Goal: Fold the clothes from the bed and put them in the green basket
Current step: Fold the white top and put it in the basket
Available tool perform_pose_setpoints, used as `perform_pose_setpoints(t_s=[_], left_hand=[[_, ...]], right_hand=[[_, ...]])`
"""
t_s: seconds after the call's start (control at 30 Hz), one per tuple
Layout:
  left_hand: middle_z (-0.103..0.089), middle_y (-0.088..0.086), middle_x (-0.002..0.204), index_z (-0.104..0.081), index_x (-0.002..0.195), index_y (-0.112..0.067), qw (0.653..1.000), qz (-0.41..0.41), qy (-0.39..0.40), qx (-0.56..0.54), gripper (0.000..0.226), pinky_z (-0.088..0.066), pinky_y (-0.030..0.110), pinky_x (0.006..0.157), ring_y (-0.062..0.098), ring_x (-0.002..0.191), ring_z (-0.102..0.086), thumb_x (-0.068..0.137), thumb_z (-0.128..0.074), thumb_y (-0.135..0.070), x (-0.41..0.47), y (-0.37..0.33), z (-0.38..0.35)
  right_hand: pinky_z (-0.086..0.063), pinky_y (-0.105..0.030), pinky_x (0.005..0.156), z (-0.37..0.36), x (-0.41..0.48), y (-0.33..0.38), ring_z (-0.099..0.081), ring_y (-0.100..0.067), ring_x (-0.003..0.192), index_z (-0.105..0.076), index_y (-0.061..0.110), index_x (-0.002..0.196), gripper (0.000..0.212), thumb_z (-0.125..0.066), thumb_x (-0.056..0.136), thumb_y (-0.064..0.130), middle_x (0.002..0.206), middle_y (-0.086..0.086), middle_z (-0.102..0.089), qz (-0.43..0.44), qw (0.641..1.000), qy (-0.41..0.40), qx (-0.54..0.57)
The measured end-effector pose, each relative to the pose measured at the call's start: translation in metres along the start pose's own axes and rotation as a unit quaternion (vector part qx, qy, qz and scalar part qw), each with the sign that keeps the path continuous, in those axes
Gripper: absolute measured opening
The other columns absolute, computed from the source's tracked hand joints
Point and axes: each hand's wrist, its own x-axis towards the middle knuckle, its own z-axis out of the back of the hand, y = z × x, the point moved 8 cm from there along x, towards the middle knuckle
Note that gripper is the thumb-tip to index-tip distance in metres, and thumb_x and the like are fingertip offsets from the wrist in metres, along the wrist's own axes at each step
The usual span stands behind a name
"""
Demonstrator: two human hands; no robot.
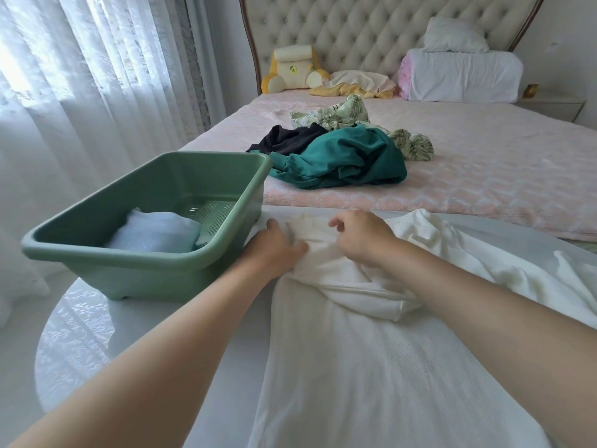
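A white ribbed garment [371,350] lies spread lengthwise on the round white table [135,334]. My left hand [274,248] grips its far left edge beside the basket. My right hand [361,237] rests on the garment's upper part with curled fingers, apparently pinching the fabric. The green basket [161,270] stands at the table's left and holds a folded pale blue piece [155,236]. On the pink bed [484,163] lie a teal garment [342,160], a black one [287,139] and a leaf-print one [342,114] in a heap.
A yellow-and-cream cushion [290,71], a cream and yellow cloth [355,84] and white pillows [462,74] sit at the tufted headboard. Sheer curtains [97,92] hang at the left. A bedside shelf [549,103] stands at the far right.
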Motion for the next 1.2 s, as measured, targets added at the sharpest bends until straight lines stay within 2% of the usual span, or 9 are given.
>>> perform_pose_setpoints(t_s=[0.07, 0.17, 0.3, 0.47, 0.7, 0.8, 0.9, 1.03, 1.2], left_hand=[[-0.068, 0.007, 0.096, -0.064, 0.1, -0.01, 0.999, 0.006, 0.031, 0.044, 0.055, -0.034, 0.029, 0.053, 0.024, 0.077, -0.06, 0.087, -0.053, -0.063, -0.007, 0.006, -0.001], [-0.066, 0.001, 0.082, -0.065, 0.084, -0.017, 0.996, -0.003, 0.066, 0.062, 0.044, -0.04, 0.028, 0.058, 0.022, 0.076, -0.063, 0.09, -0.051, -0.059, -0.015, 0.006, -0.007], [-0.065, 0.004, 0.1, -0.063, 0.098, -0.017, 0.996, -0.023, 0.046, 0.076, 0.032, -0.044, 0.03, 0.068, 0.027, 0.093, -0.062, 0.097, -0.047, -0.044, -0.019, 0.001, -0.005], [-0.064, 0.011, 0.117, -0.062, 0.111, -0.01, 0.989, -0.02, 0.094, 0.114, 0.029, -0.045, 0.033, 0.078, 0.032, 0.105, -0.061, 0.102, -0.039, -0.024, -0.018, 0.008, -0.012], [-0.055, 0.012, 0.127, -0.053, 0.121, -0.007, 0.986, 0.037, 0.043, 0.159, 0.029, -0.05, 0.036, 0.092, 0.032, 0.118, -0.056, 0.093, -0.047, -0.007, -0.022, 0.006, 0.006], [-0.047, 0.009, 0.125, -0.049, 0.119, -0.01, 0.992, -0.082, -0.066, 0.073, 0.029, -0.042, 0.036, 0.085, 0.03, 0.119, -0.047, 0.091, -0.043, -0.005, -0.02, -0.023, 0.018], [-0.038, 0.003, 0.149, -0.041, 0.144, -0.018, 0.977, -0.204, 0.014, 0.064, 0.044, -0.038, 0.043, 0.104, 0.025, 0.139, -0.03, 0.1, -0.04, -0.025, -0.022, -0.049, -0.003], [-0.004, -0.002, 0.166, -0.015, 0.156, -0.032, 0.968, -0.113, 0.186, 0.126, 0.059, -0.015, 0.047, 0.12, 0.021, 0.152, -0.004, 0.101, -0.028, -0.05, -0.025, -0.032, -0.04], [-0.049, 0.011, 0.139, -0.052, 0.131, -0.017, 0.968, -0.163, 0.041, 0.184, 0.044, -0.031, 0.046, 0.104, 0.031, 0.127, -0.042, 0.102, -0.024, -0.034, -0.018, -0.075, -0.027]], right_hand=[[-0.05, -0.04, 0.095, -0.008, 0.021, 0.02, -0.058, -0.025, 0.118, -0.068, 0.022, 0.114, 0.031, -0.044, 0.094, 0.021, 0.124, -0.001, -0.065, 0.011, 1.0, 0.007, 0.02], [-0.047, -0.034, 0.073, -0.026, 0.05, 0.046, -0.063, -0.027, 0.096, -0.068, 0.021, 0.085, 0.029, -0.05, 0.097, 0.039, 0.093, -0.001, -0.068, 0.027, 0.999, 0.029, -0.006], [-0.045, -0.031, 0.074, -0.035, 0.073, 0.057, -0.064, -0.026, 0.095, -0.074, 0.023, 0.097, 0.024, -0.065, 0.091, 0.044, 0.099, -0.001, -0.07, 0.016, 0.998, -0.008, -0.067], [-0.045, -0.031, 0.074, -0.006, 0.085, 0.031, -0.064, -0.028, 0.095, -0.071, 0.018, 0.095, 0.02, -0.057, 0.097, 0.033, 0.101, -0.002, -0.07, -0.094, 0.979, -0.16, 0.085], [-0.049, -0.032, 0.09, -0.04, 0.088, 0.042, -0.063, -0.022, 0.104, -0.071, 0.018, 0.108, 0.02, -0.067, 0.092, 0.029, 0.109, -0.002, -0.068, 0.001, 0.995, 0.026, 0.093], [-0.047, -0.031, 0.093, -0.02, 0.074, 0.035, -0.061, -0.019, 0.108, -0.067, 0.021, 0.12, 0.025, -0.06, 0.096, 0.025, 0.119, 0.001, -0.066, 0.023, 0.996, -0.007, 0.087], [-0.049, -0.033, 0.094, 0.003, 0.049, 0.009, -0.059, -0.018, 0.109, -0.066, 0.025, 0.122, 0.03, -0.047, 0.1, 0.019, 0.122, 0.003, -0.063, 0.025, 0.999, -0.007, 0.045], [-0.046, -0.03, 0.099, 0.021, 0.009, -0.041, -0.058, -0.018, 0.119, -0.071, 0.029, 0.115, 0.033, -0.044, 0.101, 0.014, 0.13, 0.004, -0.064, 0.013, 0.999, 0.041, -0.03], [-0.041, -0.018, 0.085, 0.039, -0.044, -0.086, -0.055, -0.014, 0.117, -0.07, 0.031, 0.121, 0.056, -0.036, 0.095, -0.005, 0.117, 0.009, -0.054, -0.017, 0.997, 0.07, -0.019]])
